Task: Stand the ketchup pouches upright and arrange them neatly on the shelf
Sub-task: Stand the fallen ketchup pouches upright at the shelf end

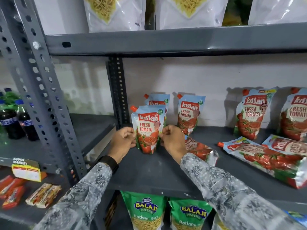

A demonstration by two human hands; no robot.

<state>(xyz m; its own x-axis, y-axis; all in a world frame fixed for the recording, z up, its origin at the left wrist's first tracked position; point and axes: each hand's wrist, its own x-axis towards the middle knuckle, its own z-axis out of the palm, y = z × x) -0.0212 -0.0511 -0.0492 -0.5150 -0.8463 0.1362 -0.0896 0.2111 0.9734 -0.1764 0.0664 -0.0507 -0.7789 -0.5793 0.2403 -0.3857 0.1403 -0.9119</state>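
At the left end of the grey shelf (149, 165), front row: one small ketchup pouch (147, 130), upright on its base, label outward, orange spout at its upper left corner. Left hand (123, 141) and right hand (172, 140) flank it, fingers (131, 133) curled and pinching its lower side edges, apparently to square it and steady the base.

Directly behind it: second small pouch (158, 101), upright, mostly hidden, so the two seem to start a front-to-back file. Beside that, near the back wall: third small pouch (189, 113), upright, standing apart.

Just right of the right hand: one fallen pouch (201, 150), flat on the shelf, partly covered by the wrist; it looks like the nearest item left to raise.

Farther right: two large pouches (252, 113), (294, 113) leaning against the wall, and two more large pouches (265, 158), (290, 146) lying overlapped near the front edge. Task judged at an early stage, roughly half the stock not yet upright.

Shelf below: green Balaji wafer bags (146, 211). Shelf above: white noodle packets (114, 12). Neighbouring bay, left: dark soft-drink bottles (10, 120).
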